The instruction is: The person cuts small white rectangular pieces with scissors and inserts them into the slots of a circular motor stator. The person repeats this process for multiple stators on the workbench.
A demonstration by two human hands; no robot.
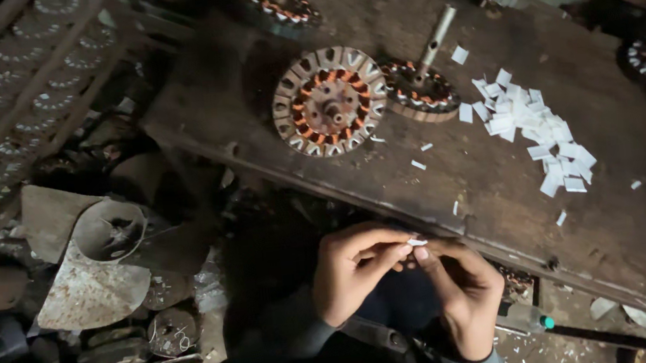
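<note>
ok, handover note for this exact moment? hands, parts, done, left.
Left hand and right hand: both pinch one small white paper slip, held just below the bench edge.
Round motor core lies flat on the bench, untouched. A second core on a shaft sits beside it.
Pile of paper slips to its right.
Done: white slips show in some outer slots.
Left: cannot tell how many.

Bare board (449, 194) between stator (329, 101) and slips (536, 128) (scattered).
</note>
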